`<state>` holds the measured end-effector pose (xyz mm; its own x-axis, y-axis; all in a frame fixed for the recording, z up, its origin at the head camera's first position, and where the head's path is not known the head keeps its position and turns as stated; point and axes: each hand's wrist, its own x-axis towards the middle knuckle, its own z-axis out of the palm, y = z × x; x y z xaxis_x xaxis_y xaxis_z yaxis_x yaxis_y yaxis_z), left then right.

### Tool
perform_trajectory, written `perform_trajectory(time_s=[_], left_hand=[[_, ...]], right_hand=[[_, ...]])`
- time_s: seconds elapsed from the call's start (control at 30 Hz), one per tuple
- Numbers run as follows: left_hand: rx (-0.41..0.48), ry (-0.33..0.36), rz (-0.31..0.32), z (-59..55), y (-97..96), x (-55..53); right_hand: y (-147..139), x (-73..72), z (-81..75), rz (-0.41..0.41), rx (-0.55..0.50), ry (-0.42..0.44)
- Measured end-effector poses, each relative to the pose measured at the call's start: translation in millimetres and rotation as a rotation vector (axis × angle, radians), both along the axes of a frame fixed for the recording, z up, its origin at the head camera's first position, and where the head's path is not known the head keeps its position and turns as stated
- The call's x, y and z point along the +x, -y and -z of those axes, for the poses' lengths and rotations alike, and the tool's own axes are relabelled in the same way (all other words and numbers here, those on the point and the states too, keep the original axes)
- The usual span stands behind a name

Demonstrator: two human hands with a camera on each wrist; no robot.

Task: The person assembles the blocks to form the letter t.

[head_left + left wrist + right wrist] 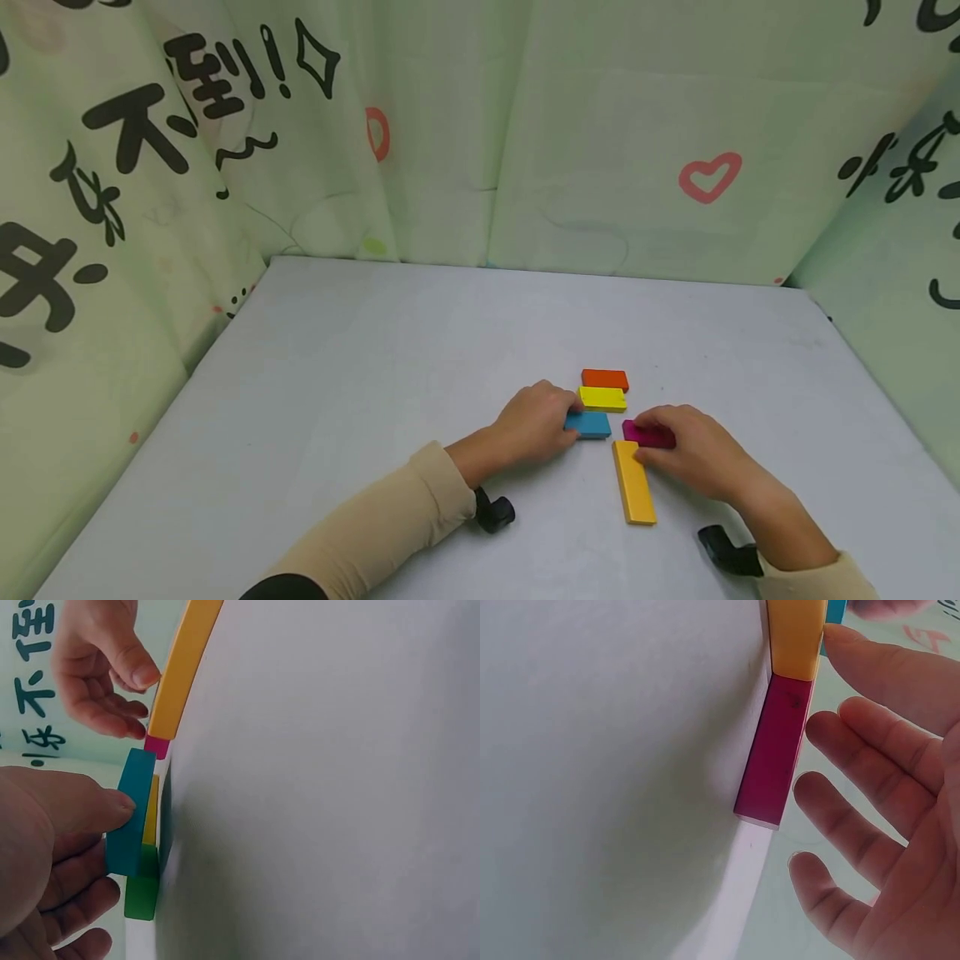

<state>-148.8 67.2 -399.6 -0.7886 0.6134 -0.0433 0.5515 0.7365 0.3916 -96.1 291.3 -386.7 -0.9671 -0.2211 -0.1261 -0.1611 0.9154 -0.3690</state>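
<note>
My left hand grips a flat blue block, thumb on its near face and fingers behind it in the left wrist view. A green block shows partly behind the blue one there; my left hand hides it in the head view. My right hand bends loosely over a magenta block, fingertips right at its edge. Its thumb touches the end of a long orange-yellow block, which points toward me. The magenta block lies across that block's far end, as the right wrist view shows.
Beyond the blue block lie a yellow block and an orange-red block, in a column. All rest on a white table. Pale green printed curtains hang along its back and sides. Black wrist-camera mounts stick out below both wrists.
</note>
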Motion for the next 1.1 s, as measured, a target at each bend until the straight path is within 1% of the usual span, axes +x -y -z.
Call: perform_trajectory(time_s=[0.17, 0.37, 0.57, 0.77, 0.93, 1.1], left_hand=[[0.009, -0.039, -0.017, 3.6, -1.4, -4.2], [0.025, -0.049, -0.043, 5.4, -3.9, -9.2], [0.027, -0.077, -0.064, 6.2, -7.1, -13.8], [0.029, -0.088, -0.082, 7.7, -10.0, -15.4], [0.038, -0.104, -0.077, 7.7, -10.7, -16.3], [0.028, -0.096, -0.071, 8.6, -10.5, -15.1]], right_hand=[[-0.1, 0.1, -0.5, -0.002, 0.003, 0.009], [-1.0, -0.3, 0.1, -0.007, 0.0, 0.006], [-0.8, -0.6, -1.2, -0.008, 0.001, -0.007], [-1.2, -0.1, -1.2, -0.011, -0.012, 0.003], [-0.8, -0.1, -0.9, -0.01, -0.007, -0.004], [-1.7, -0.5, -2.1, -0.013, -0.005, -0.006]])
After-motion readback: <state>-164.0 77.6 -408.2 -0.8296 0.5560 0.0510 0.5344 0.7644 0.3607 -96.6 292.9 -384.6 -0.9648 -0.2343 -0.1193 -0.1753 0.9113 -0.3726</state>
